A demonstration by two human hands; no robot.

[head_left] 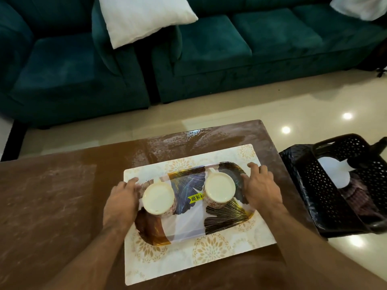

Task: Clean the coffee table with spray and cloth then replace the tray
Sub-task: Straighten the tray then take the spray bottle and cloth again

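Note:
A patterned tray (184, 222) with dark leaf prints lies on a pale floral placemat (209, 254) on the brown coffee table (52, 206). Two cream cups stand on the tray, one on the left (158, 198) and one on the right (219, 187). My left hand (121, 197) grips the tray's left edge, fingers curled over the rim. My right hand (259, 187) holds the tray's right edge, its fingers spread over the rim. The tabletop shows wet streaks at the back. I see no spray bottle or cloth that I can make out.
A black perforated plastic basket (326, 191) stands on the floor right of the table, with something white inside. A teal sofa (188, 59) with white cushions (142, 17) runs along the far side, across a strip of glossy tiled floor (303, 101).

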